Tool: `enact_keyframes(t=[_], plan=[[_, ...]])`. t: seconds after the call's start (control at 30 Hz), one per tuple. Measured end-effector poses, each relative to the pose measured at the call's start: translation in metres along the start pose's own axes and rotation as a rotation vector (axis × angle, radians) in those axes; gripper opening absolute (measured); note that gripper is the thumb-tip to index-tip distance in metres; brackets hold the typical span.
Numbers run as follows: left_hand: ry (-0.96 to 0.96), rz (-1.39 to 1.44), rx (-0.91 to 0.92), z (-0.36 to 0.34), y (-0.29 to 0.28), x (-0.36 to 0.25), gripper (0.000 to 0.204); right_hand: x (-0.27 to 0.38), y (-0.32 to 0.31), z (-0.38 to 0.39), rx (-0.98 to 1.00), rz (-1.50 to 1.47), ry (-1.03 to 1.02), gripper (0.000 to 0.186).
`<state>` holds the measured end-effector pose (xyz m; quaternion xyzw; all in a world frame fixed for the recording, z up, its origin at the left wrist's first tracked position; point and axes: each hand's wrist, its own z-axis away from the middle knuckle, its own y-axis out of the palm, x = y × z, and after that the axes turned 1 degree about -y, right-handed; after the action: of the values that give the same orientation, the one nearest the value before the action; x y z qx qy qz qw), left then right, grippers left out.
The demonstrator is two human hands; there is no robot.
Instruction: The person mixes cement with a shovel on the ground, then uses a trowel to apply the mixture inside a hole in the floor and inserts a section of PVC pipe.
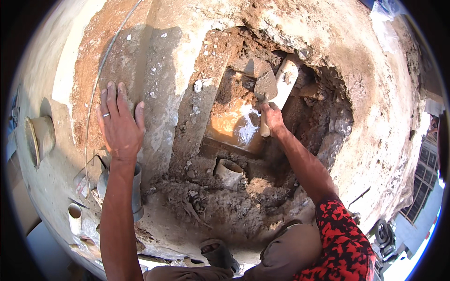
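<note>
My right hand (273, 117) is closed round the handle of a trowel (266, 86) over a square pit. Wet grey mortar coats the blade, which points away from me beside a white pipe (286, 82). Brown water (229, 126) stands in the bottom of the pit, with a bright glare on it. My left hand (121, 125) lies flat on the dusty concrete surface left of the pit, fingers stretched out, a ring on one of them. It holds nothing.
A short pipe stub (229, 171) rises from the rubble on the near side. Broken, jagged concrete (344, 89) rims the hole on the right. A thin grey cable (93, 89) runs past my left hand. Farther left are a bucket (43, 136) and an upright white pipe (75, 218).
</note>
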<state>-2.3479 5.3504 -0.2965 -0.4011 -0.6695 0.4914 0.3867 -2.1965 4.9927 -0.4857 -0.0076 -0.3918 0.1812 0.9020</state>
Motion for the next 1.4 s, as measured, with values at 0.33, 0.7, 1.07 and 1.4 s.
enact_keyframes(t=[0.33, 0.7, 1.07, 1.4], plan=[[0.029, 0.019, -0.029, -0.007, -0.001, -0.006, 0.054, -0.033, 0.041, -0.138, -0.171, 1.513, -0.447, 0.026], [0.000, -0.025, -0.022, -0.001, -0.001, 0.004, 0.058, -0.040, 0.095, -0.101, -0.250, 1.572, -0.233, 0.040], [0.014, -0.035, 0.009, 0.002, -0.004, 0.003, 0.056, -0.027, 0.118, -0.123, -0.045, 1.675, -0.264, 0.030], [0.010, -0.035, 0.005, -0.002, -0.005, 0.000, 0.056, -0.015, 0.127, -0.126, -0.125, 1.103, -0.156, 0.029]])
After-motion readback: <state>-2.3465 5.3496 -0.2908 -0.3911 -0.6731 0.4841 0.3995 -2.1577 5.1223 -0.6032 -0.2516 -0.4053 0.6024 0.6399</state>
